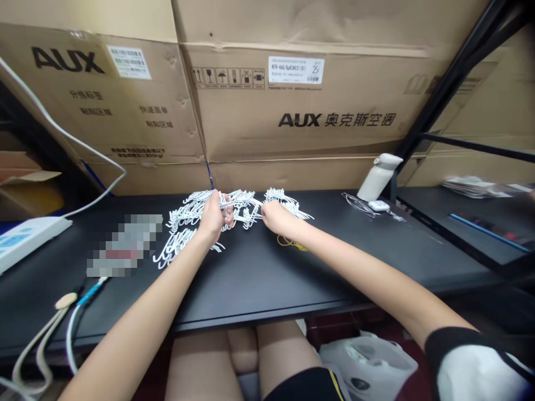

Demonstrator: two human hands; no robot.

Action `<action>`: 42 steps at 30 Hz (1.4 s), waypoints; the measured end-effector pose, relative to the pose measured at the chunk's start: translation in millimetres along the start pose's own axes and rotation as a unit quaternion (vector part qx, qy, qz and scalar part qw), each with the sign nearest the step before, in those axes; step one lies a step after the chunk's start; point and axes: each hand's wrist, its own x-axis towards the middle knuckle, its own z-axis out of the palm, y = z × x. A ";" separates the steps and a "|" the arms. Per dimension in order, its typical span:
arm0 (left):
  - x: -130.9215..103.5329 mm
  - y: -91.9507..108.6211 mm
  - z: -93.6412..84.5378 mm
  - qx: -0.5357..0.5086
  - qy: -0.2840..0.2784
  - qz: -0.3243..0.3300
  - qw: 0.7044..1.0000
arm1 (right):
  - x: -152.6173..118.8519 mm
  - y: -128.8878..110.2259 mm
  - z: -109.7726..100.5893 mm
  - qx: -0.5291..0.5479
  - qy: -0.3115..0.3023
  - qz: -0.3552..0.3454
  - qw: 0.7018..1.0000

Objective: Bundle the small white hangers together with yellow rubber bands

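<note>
My left hand (214, 216) is closed around a few thin white wire hooks (240, 204), which stretch across toward the right. At the far end of these wires is my right hand (273, 216), closed in a fist on them; its fingertips are turned away from view. Under and around my left hand lie piles of white hooks (178, 245) with curled ends. Another pile of hooks (281, 195) sits just behind my right hand. Thin yellow rubber bands (292, 243) lie on the black table (251, 284), partly hidden under my right forearm.
Large cardboard boxes (334, 128) wall off the back. A white bottle (378, 177) and a small white case (378, 206) stand at the right, near a black metal frame (418, 117). Left are a power strip (33, 239), a blurred-out flat object (125, 245) and a cable (71, 334).
</note>
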 end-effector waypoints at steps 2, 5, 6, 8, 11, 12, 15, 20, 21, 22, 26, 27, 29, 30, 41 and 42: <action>0.2 -1.2 0.0 0.007 0.001 0.003 1.000 | -2.1 5.1 -5.4 0.007 -0.001 0.008 1.000; 0.5 -2.8 0.0 0.015 -0.008 0.006 1.000 | -6.3 11.2 -14.1 0.011 -0.004 0.003 1.000; 0.5 -3.2 0.2 0.016 -0.011 0.005 1.000 | -8.3 12.8 -17.4 0.015 -0.006 -0.003 1.000; 0.3 -3.7 0.7 0.018 -0.016 0.001 1.000 | -13.5 15.4 -24.3 0.032 -0.008 -0.016 0.999; -0.2 -4.4 1.8 0.024 -0.019 0.001 1.000 | -21.4 19.2 -31.1 0.081 0.015 -0.023 0.996; -0.3 -4.8 2.0 0.029 -0.018 0.003 0.999 | -23.1 20.7 -31.1 0.099 0.031 -0.025 0.994; -0.4 -6.0 2.1 0.041 -0.019 0.004 0.999 | -22.9 25.3 -21.8 0.142 0.082 -0.040 0.986; 0.6 -7.7 0.7 0.049 -0.025 0.006 0.998 | -10.9 31.2 2.1 0.175 0.172 -0.062 0.967; 1.0 -8.1 0.2 0.052 -0.026 0.006 0.998 | -8.6 32.2 3.4 0.182 0.192 -0.064 0.962; 1.6 -8.6 -0.4 0.055 -0.026 0.007 0.998 | -6.9 33.2 3.0 0.189 0.210 -0.064 0.957; 3.6 -11.1 -2.1 0.091 -0.026 0.021 0.995 | -8.1 37.4 -7.7 0.235 0.312 -0.060 0.919; 3.4 -11.8 -2.0 0.105 -0.029 0.028 0.994 | -10.7 38.0 -9.8 0.263 0.341 -0.057 0.901; 1.4 -12.9 -0.8 0.137 -0.039 0.039 0.989 | -18.2 37.7 -9.9 0.340 0.375 -0.051 0.861; -0.5 -13.4 0.3 0.155 -0.047 0.046 0.986 | -22.8 36.8 -7.9 0.384 0.376 -0.045 0.842; -27.8 -14.2 22.1 0.285 -0.103 0.116 0.946 | -52.7 16.9 20.2 0.459 0.306 -0.038 0.833; -29.3 -13.8 24.3 0.276 -0.102 0.108 0.950 | -53.0 15.7 20.9 0.458 0.299 -0.043 0.836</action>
